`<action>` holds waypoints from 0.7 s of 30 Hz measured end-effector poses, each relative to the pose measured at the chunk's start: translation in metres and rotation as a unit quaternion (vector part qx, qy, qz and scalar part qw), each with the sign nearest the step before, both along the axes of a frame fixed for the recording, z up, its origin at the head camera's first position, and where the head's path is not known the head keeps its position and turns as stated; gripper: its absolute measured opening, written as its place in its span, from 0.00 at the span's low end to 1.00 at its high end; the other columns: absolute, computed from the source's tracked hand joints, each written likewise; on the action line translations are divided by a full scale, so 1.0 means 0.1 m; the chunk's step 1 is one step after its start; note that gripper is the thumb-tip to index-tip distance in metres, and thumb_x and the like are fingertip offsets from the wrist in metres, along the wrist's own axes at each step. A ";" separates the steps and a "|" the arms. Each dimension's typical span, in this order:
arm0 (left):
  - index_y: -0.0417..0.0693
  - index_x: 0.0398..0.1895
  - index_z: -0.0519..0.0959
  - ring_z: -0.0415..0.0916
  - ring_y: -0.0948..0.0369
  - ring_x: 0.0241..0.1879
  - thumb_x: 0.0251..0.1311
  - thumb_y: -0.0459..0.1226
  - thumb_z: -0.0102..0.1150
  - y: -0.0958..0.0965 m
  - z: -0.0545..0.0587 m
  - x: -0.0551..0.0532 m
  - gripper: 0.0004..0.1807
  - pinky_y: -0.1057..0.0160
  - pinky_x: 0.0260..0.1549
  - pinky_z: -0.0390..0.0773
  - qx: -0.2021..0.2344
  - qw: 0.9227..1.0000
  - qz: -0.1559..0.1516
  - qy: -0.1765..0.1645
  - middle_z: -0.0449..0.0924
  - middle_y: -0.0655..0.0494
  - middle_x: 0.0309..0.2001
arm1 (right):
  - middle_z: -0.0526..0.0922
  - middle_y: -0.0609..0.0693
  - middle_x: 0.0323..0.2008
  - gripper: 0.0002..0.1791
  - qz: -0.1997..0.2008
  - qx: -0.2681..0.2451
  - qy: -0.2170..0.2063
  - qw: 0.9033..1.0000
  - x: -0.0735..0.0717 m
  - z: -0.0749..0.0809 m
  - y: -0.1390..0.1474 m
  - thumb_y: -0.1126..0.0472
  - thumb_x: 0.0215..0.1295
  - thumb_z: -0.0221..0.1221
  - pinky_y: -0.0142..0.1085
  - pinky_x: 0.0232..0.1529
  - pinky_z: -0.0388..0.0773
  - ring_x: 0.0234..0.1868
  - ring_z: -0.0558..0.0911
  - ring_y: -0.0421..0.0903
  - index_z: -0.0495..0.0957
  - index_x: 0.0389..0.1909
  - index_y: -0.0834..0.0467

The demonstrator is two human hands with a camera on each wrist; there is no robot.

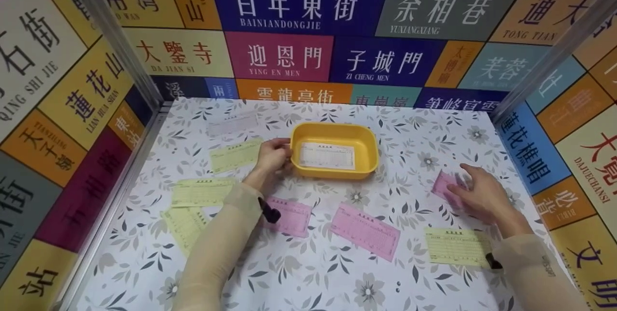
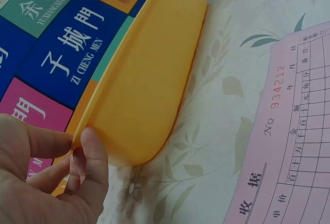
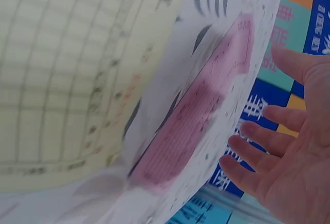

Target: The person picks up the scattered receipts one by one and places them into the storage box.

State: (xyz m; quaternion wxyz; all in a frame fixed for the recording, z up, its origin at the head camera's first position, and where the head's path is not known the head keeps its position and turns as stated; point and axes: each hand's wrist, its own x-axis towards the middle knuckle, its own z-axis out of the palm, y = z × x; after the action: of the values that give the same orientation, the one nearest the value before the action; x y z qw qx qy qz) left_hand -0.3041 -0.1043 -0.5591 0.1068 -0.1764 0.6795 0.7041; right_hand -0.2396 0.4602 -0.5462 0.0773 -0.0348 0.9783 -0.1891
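Observation:
A yellow plastic basin [image 1: 332, 174] sits at the back middle of the table, with a white receipt slip [image 1: 328, 156] lying in it. My left hand [image 1: 272, 156] pinches the basin's rim at its left end; the left wrist view shows thumb and fingers on the edge of the yellow wall [image 2: 144, 74]. On the right, my right hand [image 1: 484, 193] is above a pink receipt slip [image 1: 440, 184] and partly covers it. In the right wrist view, the fingers [image 3: 268, 131] are spread and apart from the pink slip [image 3: 180, 136], with nothing between them.
Two pink slips [image 1: 365, 231] lie in front of the basin, one partly under the left forearm. Several yellow slips [image 1: 236, 154] lie on the left, one yellow slip [image 1: 455, 246] near the right wrist. A white slip [image 1: 234, 124] lies at back left. Sign-printed walls [image 1: 294, 55] enclose the flowered tabletop.

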 end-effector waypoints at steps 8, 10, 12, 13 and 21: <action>0.46 0.74 0.80 0.85 0.57 0.43 0.69 0.26 0.57 0.00 0.03 -0.02 0.30 0.55 0.51 0.86 -0.004 0.999 0.002 -0.032 0.87 0.43 0.65 | 0.56 0.83 0.82 0.56 -0.032 0.029 -0.019 0.999 0.17 -0.04 0.37 0.34 0.77 0.64 0.85 0.77 0.55 0.81 0.56 0.88 0.53 0.89 0.64; 0.47 0.74 0.81 0.85 0.56 0.46 0.69 0.27 0.58 0.00 0.03 -0.01 0.29 0.54 0.52 0.87 -0.008 0.999 0.005 -0.034 0.87 0.44 0.65 | 0.55 0.84 0.82 0.57 -0.038 0.037 -0.024 0.998 0.20 -0.06 0.44 0.33 0.77 0.64 0.86 0.75 0.55 0.80 0.55 0.88 0.53 0.89 0.65; 0.47 0.73 0.81 0.86 0.55 0.48 0.69 0.27 0.58 0.00 0.04 -0.01 0.29 0.53 0.54 0.88 -0.012 0.999 0.006 -0.034 0.87 0.44 0.65 | 0.56 0.85 0.81 0.56 -0.035 0.046 -0.025 0.998 0.22 -0.07 0.51 0.32 0.78 0.62 0.86 0.74 0.56 0.79 0.56 0.89 0.54 0.89 0.66; 0.47 0.74 0.81 0.86 0.55 0.49 0.70 0.27 0.58 0.00 0.04 -0.01 0.29 0.53 0.54 0.88 -0.014 0.999 0.007 -0.034 0.86 0.44 0.65 | 0.56 0.86 0.80 0.56 -0.033 0.049 -0.027 0.998 0.23 -0.07 0.53 0.32 0.78 0.62 0.87 0.74 0.56 0.79 0.56 0.90 0.54 0.88 0.66; 0.47 0.74 0.81 0.87 0.54 0.50 0.70 0.27 0.58 0.01 0.03 -0.02 0.29 0.53 0.55 0.88 -0.013 0.999 0.009 -0.036 0.86 0.44 0.65 | 0.66 0.83 0.76 0.54 -0.041 0.049 -0.046 0.997 0.24 -0.10 0.64 0.32 0.77 0.63 0.85 0.71 0.64 0.73 0.65 0.85 0.61 0.85 0.68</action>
State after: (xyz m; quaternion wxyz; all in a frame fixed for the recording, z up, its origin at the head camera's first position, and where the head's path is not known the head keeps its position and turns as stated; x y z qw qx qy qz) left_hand -0.3058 -0.1036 -0.5564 0.1224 -0.2096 0.6829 0.6890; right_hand -0.2157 0.5241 -0.5559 0.1163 0.0180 0.9824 -0.1448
